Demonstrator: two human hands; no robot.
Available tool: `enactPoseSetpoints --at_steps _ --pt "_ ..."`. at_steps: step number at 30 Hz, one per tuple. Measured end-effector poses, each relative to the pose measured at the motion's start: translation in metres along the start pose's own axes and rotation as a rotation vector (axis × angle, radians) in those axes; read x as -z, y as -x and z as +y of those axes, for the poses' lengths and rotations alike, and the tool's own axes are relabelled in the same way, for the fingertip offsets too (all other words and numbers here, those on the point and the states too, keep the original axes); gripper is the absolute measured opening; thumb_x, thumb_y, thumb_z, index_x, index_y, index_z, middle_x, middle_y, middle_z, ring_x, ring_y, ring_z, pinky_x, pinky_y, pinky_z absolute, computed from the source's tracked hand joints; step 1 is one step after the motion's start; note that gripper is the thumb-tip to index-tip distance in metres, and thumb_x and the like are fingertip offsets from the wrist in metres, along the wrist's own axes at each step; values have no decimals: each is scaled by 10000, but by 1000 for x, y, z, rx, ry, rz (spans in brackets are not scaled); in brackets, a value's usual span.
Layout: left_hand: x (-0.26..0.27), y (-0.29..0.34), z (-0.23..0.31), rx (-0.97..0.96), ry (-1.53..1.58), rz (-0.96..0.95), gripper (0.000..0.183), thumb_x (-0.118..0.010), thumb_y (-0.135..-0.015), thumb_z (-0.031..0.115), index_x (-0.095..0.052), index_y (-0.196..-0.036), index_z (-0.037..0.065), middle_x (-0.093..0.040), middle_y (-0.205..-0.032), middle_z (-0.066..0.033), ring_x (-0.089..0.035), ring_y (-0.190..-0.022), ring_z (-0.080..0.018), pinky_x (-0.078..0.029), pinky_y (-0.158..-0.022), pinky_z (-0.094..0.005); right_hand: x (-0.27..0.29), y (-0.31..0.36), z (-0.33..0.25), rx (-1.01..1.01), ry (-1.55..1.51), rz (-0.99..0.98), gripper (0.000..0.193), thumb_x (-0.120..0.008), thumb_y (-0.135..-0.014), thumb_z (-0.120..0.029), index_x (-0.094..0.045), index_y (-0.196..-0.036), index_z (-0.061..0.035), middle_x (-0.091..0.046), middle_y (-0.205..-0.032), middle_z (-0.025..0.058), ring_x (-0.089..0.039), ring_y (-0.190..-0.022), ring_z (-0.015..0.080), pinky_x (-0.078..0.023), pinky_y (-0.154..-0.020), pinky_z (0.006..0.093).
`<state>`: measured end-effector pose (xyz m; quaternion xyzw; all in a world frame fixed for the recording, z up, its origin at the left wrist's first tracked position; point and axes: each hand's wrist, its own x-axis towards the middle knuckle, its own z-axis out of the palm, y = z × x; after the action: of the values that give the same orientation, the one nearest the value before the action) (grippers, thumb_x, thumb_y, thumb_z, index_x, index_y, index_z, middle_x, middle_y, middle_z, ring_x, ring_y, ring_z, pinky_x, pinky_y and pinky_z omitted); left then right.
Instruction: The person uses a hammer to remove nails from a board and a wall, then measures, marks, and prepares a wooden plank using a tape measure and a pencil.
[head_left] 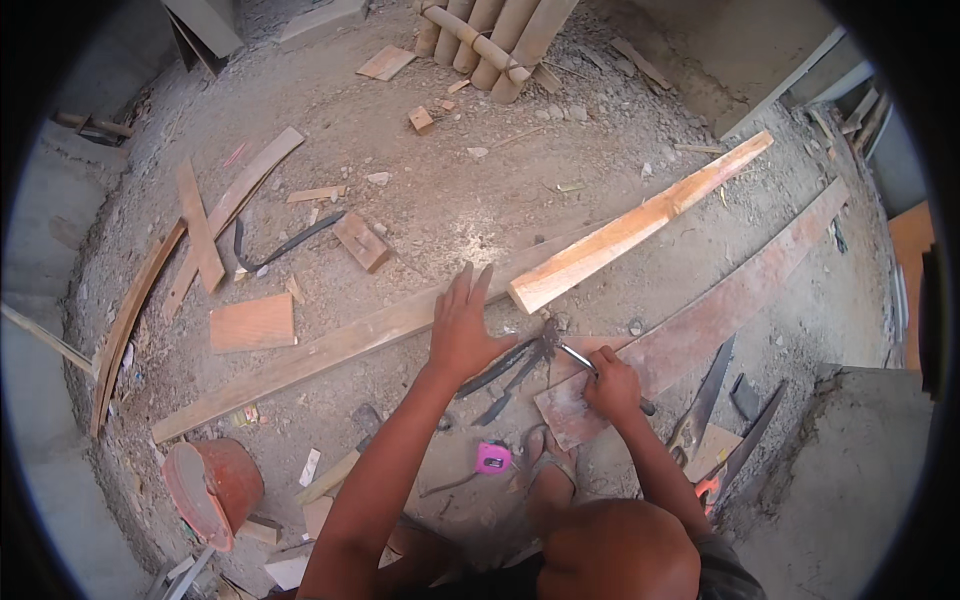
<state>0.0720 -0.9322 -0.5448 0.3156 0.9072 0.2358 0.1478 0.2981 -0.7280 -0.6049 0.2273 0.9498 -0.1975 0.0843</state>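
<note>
My right hand (612, 385) is closed round a hammer with a shiny metal shaft (576, 356); its dark end sticks out below my fist. The hammer's head lies among dark strips (508, 385) on the ground, and its outline is hard to make out. My left hand (462, 325) has its fingers stretched out and rests at a long grey-brown plank (330, 362); it holds nothing. Just beyond my hands, a thick pale wooden beam (640, 225) lies slanting away to the right. Under my right hand is a wide reddish board (715, 310).
A pink tape measure (493, 458) lies near my foot. Two handsaws, one with a wooden handle (688, 436), one with an orange handle (708, 490), lie at right. A red bucket (235, 482) is at lower left. Wood offcuts (252, 323) and bamboo poles (485, 40) lie farther out.
</note>
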Motion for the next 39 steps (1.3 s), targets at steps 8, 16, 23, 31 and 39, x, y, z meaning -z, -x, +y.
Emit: enactPoseSetpoints --at_steps 8,16,23,31,39 --pt "-26 -51 -60 -9 -16 -44 651 -844 -758 337 -628 -1311 68 -645 -1225 -114 -568 -1190 -317 -438 -1032 -468 17 6 12 -65 -128 38 298 -689 -761 -121 -700 -1059 -127 -653 -1172 39 -697 -846 358 -557 -750 506" --pt "-1 -59 -57 -43 20 -37 584 -842 -722 195 -652 -1265 96 -656 -1177 -131 -586 -1139 -351 -461 -985 -451 18 26 25 -110 -145 10 250 -681 -810 -153 -677 -1057 -114 -618 -1285 5 -703 -884 329 -571 -741 476" --pt "65 -143 -122 -9 -301 288 796 -848 -748 176 -505 -1464 119 -513 -1458 -177 -463 -1364 -373 -380 -1135 -461 21 6 12 -134 -115 -96 243 -667 -812 -136 -678 -1053 -117 -597 -1305 20 -696 -918 338 -563 -762 493" --pt "17 -170 -21 -319 -288 151 1013 -879 -718 375 -369 -1557 124 -435 -1522 -190 -403 -1414 -366 -319 -1183 -494 25 6 5 -148 -135 -84 218 -684 -779 -108 -699 -996 -117 -589 -1313 19 -694 -920 331 -561 -784 480" --pt "-9 -152 -29 -277 -189 14 629 -865 -707 284 -639 -1244 46 -579 -1114 -147 -549 -1117 -357 -459 -958 -463 46 49 40 -448 -287 304 151 -673 -772 -51 -666 -922 -51 -613 -1242 72 -681 -877 320 -533 -752 443"
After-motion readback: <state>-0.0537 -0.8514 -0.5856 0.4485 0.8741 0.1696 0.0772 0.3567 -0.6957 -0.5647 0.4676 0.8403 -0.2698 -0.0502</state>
